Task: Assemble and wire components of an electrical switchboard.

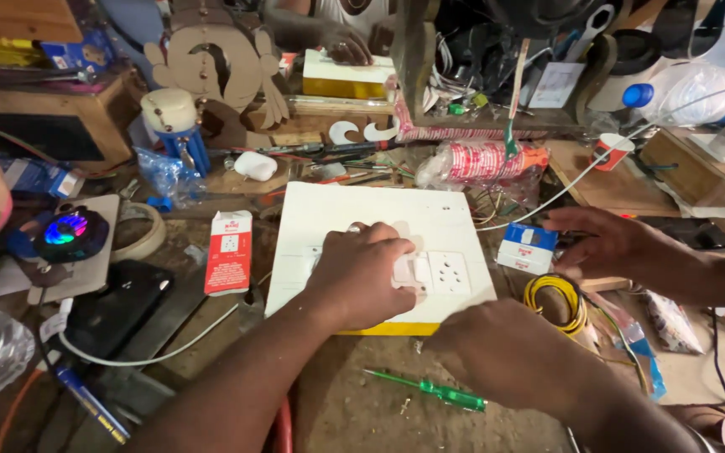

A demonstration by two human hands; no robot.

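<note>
A white square board (362, 210) with a yellow edge lies flat on the workbench. A white socket plate (449, 273) sits in its near right part. My left hand (362, 273) is curled over a white switch piece right beside that socket, pressing on it. My right hand (505, 352) hovers at the board's near right corner, back up and blurred, with its fingers hidden. A green screwdriver (438, 392) lies on the bench just below my right hand.
Another person's hand (606, 243) reaches in from the right beside a blue and white box (527, 247) and a yellow wire coil (555, 298). A red and white box (229, 252) stands left of the board, with a black phone (119, 306) further left. Tools and clutter fill the back.
</note>
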